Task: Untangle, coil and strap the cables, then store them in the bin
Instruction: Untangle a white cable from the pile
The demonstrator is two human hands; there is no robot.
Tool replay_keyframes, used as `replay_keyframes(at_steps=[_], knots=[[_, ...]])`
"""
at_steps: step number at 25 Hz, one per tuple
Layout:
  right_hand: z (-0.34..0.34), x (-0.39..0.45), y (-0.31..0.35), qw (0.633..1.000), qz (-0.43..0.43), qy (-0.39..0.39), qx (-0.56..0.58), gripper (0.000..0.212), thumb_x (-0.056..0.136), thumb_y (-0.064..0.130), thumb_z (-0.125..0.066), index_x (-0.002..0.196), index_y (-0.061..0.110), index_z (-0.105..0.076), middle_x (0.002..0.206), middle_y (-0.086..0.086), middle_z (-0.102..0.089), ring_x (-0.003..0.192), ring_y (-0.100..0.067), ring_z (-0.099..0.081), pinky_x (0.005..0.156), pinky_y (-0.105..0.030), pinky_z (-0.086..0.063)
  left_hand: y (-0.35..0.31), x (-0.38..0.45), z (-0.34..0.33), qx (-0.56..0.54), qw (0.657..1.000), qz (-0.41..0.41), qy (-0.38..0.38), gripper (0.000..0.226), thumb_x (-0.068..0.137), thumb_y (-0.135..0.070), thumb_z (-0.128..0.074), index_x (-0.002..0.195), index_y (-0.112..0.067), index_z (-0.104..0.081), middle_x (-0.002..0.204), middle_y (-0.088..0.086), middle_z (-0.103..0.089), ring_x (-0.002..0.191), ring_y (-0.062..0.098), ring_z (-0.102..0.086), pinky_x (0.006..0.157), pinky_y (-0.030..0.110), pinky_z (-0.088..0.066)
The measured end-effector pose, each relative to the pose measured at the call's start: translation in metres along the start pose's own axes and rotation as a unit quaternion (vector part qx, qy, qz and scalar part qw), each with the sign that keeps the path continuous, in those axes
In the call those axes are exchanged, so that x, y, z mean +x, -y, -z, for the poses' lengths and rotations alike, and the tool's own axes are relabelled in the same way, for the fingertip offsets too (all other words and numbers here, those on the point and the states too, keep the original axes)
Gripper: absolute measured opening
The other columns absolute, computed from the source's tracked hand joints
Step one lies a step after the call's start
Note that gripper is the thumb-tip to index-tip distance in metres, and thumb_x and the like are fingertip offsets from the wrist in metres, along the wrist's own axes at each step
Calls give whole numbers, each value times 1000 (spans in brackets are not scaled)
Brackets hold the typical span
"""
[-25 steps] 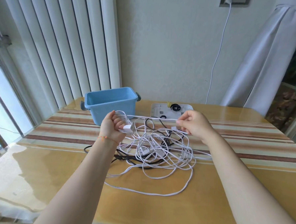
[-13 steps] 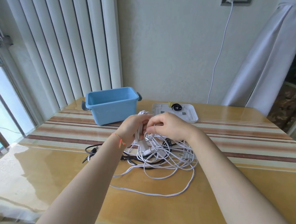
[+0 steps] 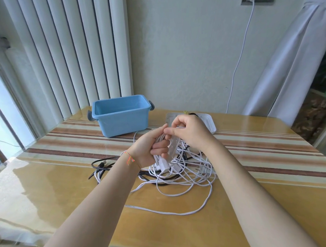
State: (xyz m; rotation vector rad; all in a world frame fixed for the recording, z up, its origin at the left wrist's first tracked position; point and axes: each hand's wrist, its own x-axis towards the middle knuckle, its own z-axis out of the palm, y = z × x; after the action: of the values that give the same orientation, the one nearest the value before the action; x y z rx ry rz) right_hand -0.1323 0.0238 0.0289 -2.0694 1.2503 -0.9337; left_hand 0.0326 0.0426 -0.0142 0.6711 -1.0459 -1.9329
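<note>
So you've got the big wooden worktop (image 3: 248, 212) with the striped runner, and the blue bin (image 3: 121, 119) sitting open at the back left, looks like nothing in it yet, so storing is a long way off I'd say. Right of the bin there's a white tray (image 3: 211, 124) with a small black thing on it, mostly hidden behind your hand. The main mess is the white cables (image 3: 189, 177) heaped mid-worktop, with a black cable (image 3: 103, 166) snaking out the left side underneath. A long white loop trails toward you along the front. Your left hand (image 3: 147, 151) has its grip curled round a small bundle of white loops held up just above the heap, a plug end dangling below it. Your right hand (image 3: 188, 132) is pinching the same bundle at the top, thumb and fingers closed on the strands. This stuff should be light, floppy and a bit springy, so loops will want to pop open; I'd hold the coil across all its turns and feed slack near the plug, not yank from the middle of the tangle.
</note>
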Motion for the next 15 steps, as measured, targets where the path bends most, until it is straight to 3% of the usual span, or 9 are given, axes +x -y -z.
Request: replay_keyframes(at_steps=[2, 5, 9, 12, 15], knots=[[-4, 1, 1, 1000, 3, -23, 13, 24, 83, 36, -76, 76, 19, -61, 59, 14, -54, 54, 1, -45, 57, -19, -34, 2, 2, 0, 10, 1000, 5, -9, 48, 100, -48, -38, 66, -16, -44, 42, -7, -27, 33, 6, -27, 42, 20, -30], [-5, 4, -1, 996, 3, -74, 39, 24, 86, 36, -74, 78, 17, -60, 61, 13, -47, 55, -1, -41, 56, -18, -33, 6, 2, -1, -37, 999, 4, 18, 53, 99, -56, -36, 58, -22, -26, 44, -7, -31, 37, 6, -31, 39, 18, -24], [1, 3, -6, 998, 2, -63, 17, 45, 78, 52, -74, 67, 13, -55, 51, 12, -38, 46, -3, -33, 48, -17, -27, 9, -2, 2, -86, 994, -25, 57, 54, 101, -39, -45, 51, -24, -29, 34, -10, -27, 30, 6, -17, 35, 19, -16], [8, 5, -13, 996, -26, -81, -39, 36, 84, 41, -73, 73, 9, -61, 57, 9, -45, 53, -7, -41, 51, -23, -31, 7, -1, 12, -187, 978, -83, -26, 54, 98, -28, -50, 51, -26, -24, 36, -9, -18, 34, 7, -10, 36, 18, -16], [15, 7, -23, 989, -50, -88, -108, 9, 92, 17, -59, 88, 15, -66, 73, 7, -57, 68, -16, -51, 54, -24, -36, 4, -1, 35, -342, 924, -122, -116, 59, 97, -26, -50, 45, -22, -25, 35, -7, -21, 38, 7, -8, 36, 20, -19]])
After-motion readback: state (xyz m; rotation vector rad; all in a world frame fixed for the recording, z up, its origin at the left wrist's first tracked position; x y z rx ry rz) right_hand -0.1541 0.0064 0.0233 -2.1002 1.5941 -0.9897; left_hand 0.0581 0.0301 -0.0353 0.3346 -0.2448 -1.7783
